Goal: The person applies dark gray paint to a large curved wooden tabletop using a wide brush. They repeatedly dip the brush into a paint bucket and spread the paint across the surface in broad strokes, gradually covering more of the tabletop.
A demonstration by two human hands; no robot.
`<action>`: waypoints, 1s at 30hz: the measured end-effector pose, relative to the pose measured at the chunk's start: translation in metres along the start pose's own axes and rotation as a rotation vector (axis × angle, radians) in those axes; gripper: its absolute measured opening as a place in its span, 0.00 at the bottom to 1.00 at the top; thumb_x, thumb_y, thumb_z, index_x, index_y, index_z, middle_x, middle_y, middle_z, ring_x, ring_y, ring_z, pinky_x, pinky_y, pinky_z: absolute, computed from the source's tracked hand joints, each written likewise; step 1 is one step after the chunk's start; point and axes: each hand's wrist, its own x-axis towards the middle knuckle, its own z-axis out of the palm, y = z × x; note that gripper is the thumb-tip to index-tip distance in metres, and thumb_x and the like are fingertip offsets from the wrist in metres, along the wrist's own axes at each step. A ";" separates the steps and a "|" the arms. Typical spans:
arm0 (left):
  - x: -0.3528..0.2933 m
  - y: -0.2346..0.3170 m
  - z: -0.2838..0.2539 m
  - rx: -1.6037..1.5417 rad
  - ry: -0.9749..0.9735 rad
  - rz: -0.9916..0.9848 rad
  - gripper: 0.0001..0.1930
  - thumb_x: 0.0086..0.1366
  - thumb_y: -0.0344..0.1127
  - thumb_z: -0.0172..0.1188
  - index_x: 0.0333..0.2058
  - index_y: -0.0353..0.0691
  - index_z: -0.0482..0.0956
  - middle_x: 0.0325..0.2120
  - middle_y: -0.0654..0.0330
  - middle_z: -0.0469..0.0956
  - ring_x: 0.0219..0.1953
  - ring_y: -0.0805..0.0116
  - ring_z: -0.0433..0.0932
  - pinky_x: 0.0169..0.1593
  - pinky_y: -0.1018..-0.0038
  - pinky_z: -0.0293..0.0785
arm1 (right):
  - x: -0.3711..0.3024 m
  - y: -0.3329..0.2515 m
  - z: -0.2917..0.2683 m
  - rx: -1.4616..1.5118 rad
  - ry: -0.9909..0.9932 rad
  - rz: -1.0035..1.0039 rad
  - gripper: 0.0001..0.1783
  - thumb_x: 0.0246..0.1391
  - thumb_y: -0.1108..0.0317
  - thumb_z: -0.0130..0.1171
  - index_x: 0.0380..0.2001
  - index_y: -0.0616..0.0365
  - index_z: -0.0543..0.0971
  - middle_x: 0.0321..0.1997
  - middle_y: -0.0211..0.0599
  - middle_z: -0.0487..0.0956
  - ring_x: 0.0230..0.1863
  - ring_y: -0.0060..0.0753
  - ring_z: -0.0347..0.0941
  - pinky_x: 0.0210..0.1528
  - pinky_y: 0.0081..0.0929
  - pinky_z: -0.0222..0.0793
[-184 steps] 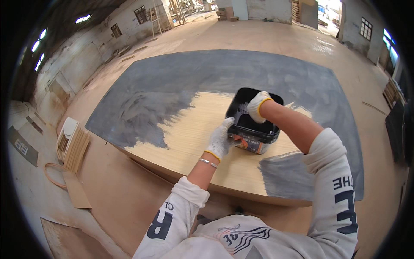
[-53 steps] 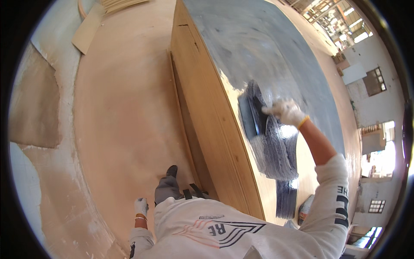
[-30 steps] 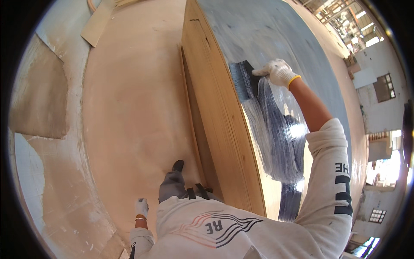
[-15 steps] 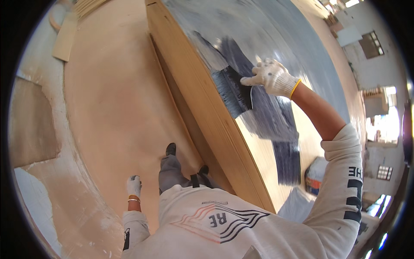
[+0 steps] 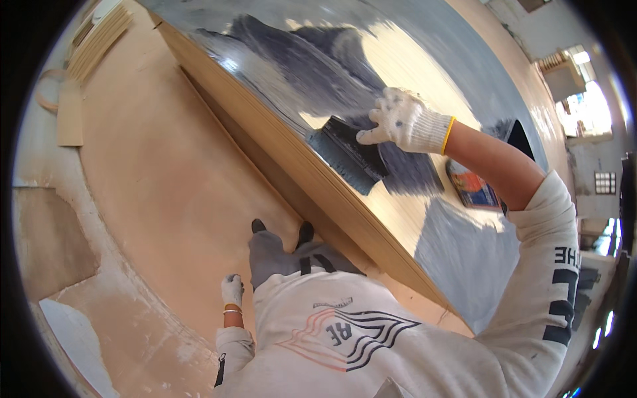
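Observation:
In my right hand [image 5: 405,123], in a white knitted glove with a yellow cuff, is a wide flat brush [image 5: 348,156] with a dark, paint-covered head. The brush lies on the near long edge of a stack of wooden boards [image 5: 405,40]. Dark grey paint [image 5: 292,66] streaks the pale top board around it, with lighter grey wash farther off. My left hand [image 5: 232,290], also gloved, hangs low beside my leg, away from the boards, its fingers curled in with nothing visible in them.
A container [image 5: 474,186] with an orange and blue label stands on the board beyond my right forearm, partly hidden by it. Brown floor covering [image 5: 152,166] runs along the stack's left side. Loose wooden strips [image 5: 99,43] lie at the far left.
My view has turned and I stand farther along the stack. My right hand and brush have moved to a barer, nearer stretch of board. The left hand still hangs down.

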 end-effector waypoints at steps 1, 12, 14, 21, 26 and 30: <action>-0.006 -0.014 0.001 -0.006 -0.011 -0.007 0.06 0.70 0.33 0.62 0.43 0.39 0.81 0.26 0.62 0.79 0.22 0.72 0.76 0.24 0.73 0.74 | -0.015 -0.010 0.000 0.034 -0.019 0.017 0.24 0.67 0.66 0.54 0.61 0.27 0.84 0.39 0.29 0.83 0.43 0.36 0.79 0.56 0.39 0.69; -0.035 -0.086 -0.027 0.005 0.009 -0.018 0.06 0.69 0.32 0.62 0.41 0.39 0.81 0.25 0.63 0.78 0.22 0.72 0.76 0.22 0.73 0.74 | -0.150 -0.121 -0.030 0.197 -0.400 0.265 0.21 0.68 0.61 0.58 0.62 0.26 0.83 0.50 0.34 0.82 0.57 0.33 0.75 0.59 0.35 0.71; -0.038 -0.098 -0.031 -0.003 0.028 0.007 0.05 0.68 0.32 0.62 0.40 0.40 0.81 0.25 0.63 0.78 0.22 0.71 0.77 0.22 0.72 0.74 | -0.177 -0.142 -0.028 0.192 -0.414 0.283 0.23 0.68 0.63 0.58 0.62 0.24 0.83 0.51 0.34 0.82 0.56 0.35 0.75 0.59 0.36 0.72; -0.066 -0.183 -0.042 0.013 0.032 -0.097 0.03 0.67 0.32 0.61 0.38 0.41 0.80 0.24 0.63 0.78 0.20 0.69 0.77 0.20 0.69 0.75 | -0.211 -0.174 -0.026 0.149 -0.354 0.353 0.24 0.65 0.69 0.60 0.56 0.20 0.85 0.45 0.31 0.81 0.49 0.37 0.77 0.54 0.36 0.72; -0.099 -0.218 -0.035 0.017 0.029 -0.190 0.04 0.67 0.31 0.61 0.39 0.39 0.80 0.24 0.60 0.77 0.19 0.67 0.77 0.20 0.68 0.75 | -0.153 -0.143 -0.035 0.117 -0.374 0.283 0.25 0.66 0.69 0.56 0.59 0.21 0.84 0.48 0.32 0.81 0.53 0.35 0.78 0.58 0.38 0.71; -0.106 -0.218 -0.031 -0.116 0.048 -0.205 0.04 0.67 0.30 0.61 0.39 0.39 0.79 0.24 0.60 0.77 0.19 0.67 0.76 0.20 0.68 0.74 | -0.090 -0.100 -0.027 0.083 -0.243 0.196 0.28 0.65 0.69 0.55 0.61 0.21 0.83 0.47 0.34 0.82 0.53 0.40 0.77 0.59 0.38 0.68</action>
